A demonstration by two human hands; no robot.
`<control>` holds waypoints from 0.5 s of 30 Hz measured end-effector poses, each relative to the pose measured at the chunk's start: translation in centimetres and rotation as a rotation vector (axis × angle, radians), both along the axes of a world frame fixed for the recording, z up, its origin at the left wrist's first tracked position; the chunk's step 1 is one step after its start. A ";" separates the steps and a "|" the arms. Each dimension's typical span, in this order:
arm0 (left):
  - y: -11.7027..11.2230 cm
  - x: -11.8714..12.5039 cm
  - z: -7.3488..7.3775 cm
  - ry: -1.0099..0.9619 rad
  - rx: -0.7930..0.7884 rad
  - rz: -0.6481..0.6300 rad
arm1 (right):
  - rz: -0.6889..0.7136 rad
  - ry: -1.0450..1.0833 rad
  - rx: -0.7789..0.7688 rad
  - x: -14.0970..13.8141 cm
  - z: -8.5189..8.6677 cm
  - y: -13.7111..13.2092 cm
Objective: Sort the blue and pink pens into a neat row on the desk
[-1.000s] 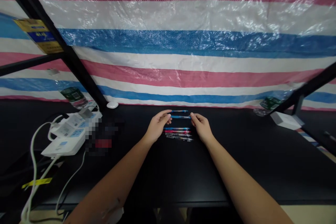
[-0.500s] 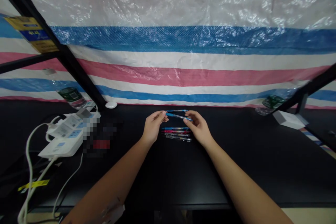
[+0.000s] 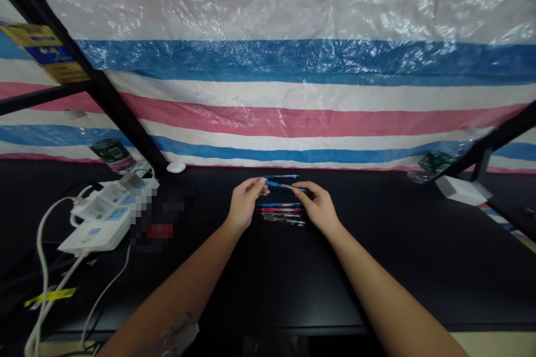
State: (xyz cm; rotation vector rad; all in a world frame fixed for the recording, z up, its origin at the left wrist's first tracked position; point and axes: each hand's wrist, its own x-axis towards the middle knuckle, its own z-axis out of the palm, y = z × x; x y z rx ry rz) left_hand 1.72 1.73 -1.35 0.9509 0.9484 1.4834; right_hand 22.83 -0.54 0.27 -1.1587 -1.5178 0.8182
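Note:
Both my hands hold one blue pen (image 3: 281, 184) just above the black table (image 3: 402, 256). My left hand (image 3: 245, 204) pinches its left end and my right hand (image 3: 319, 206) grips its right end, so the pen slants down to the right. Another blue pen (image 3: 282, 177) lies on the table just beyond it. Between my hands, nearer to me, a neat row of several pens (image 3: 281, 213) lies side by side: blue, pink and darker ones.
White power strips (image 3: 104, 213) with trailing cables sit at the left. A small white round object (image 3: 176, 167) lies by the striped tarp, with a bottle (image 3: 112, 153) at the left, another bottle (image 3: 433, 163) and a white box (image 3: 460, 191) at the right. Black frame bars cross both sides.
The blue pen has come up off the table between both hands and tilted, its right end lower. My right hand has shifted a little left and closed round it.

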 end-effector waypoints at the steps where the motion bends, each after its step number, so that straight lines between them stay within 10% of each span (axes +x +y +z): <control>1: 0.0 0.0 0.1 -0.021 -0.001 0.012 | -0.033 -0.022 0.064 0.1 0.0 0.1; 15: -1.4 1.3 0.6 0.049 0.047 -0.243 | 0.152 -0.202 0.155 -1.0 0.9 -1.2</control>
